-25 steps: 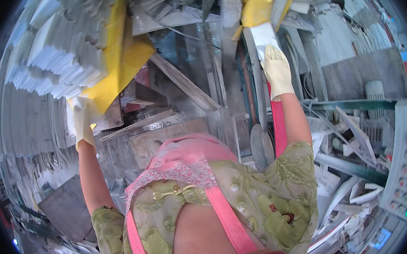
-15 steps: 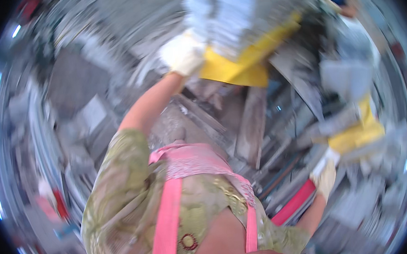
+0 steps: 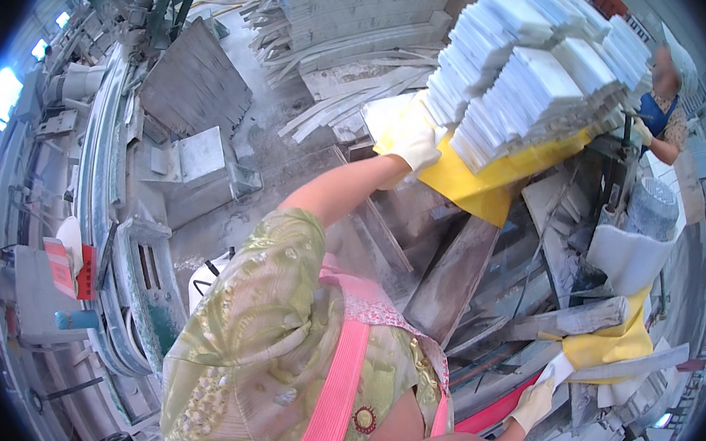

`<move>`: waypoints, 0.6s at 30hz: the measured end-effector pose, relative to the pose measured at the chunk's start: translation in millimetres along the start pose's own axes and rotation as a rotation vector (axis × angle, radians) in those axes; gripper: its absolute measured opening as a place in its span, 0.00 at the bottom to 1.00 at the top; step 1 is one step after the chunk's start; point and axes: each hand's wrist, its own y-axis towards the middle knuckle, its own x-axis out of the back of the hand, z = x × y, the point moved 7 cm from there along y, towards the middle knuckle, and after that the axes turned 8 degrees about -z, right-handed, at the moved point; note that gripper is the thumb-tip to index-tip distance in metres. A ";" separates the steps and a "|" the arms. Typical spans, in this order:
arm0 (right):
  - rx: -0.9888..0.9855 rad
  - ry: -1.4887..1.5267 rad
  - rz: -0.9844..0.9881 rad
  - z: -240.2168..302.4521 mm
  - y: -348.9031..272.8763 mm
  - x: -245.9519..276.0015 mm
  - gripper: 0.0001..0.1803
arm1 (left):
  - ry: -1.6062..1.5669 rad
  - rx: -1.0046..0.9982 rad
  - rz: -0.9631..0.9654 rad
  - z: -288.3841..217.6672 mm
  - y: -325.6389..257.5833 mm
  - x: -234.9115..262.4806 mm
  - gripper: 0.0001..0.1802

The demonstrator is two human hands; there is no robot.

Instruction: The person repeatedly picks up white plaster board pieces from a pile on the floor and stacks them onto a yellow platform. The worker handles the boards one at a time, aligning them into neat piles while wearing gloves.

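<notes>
My left hand [image 3: 415,143], in a whitish glove, reaches to the left end of a big stack of white stone tiles [image 3: 525,83]. The stack rests on a yellow sheet [image 3: 491,181]. The glove touches the sheet's left end, beside a pale flat piece; its fingers are mostly hidden. Low on the right is my right hand [image 3: 533,404], gloved too, its fingers closed at the end of a flat white piece [image 3: 557,368]. Just beyond that piece, a second yellow sheet [image 3: 610,341] drapes over grey slabs.
Across the stack stands a co-worker in a blue apron [image 3: 653,118], one gloved hand near the tiles. A leaning board [image 3: 457,274] and stone scraps lie below the stack. Long pale strips [image 3: 352,108] cover the floor beyond. Machinery with a rail [image 3: 109,182] runs along the left.
My view has swung, so the stack appears farther right and the picture is sharper. My left hand stays at the stack's left end; the right remains by the white piece.
</notes>
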 end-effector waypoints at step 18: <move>0.280 1.114 0.677 341.1 -289.6 -175.8 0.24 | -0.277 -0.040 0.282 33.4 23.0 -28.6 0.19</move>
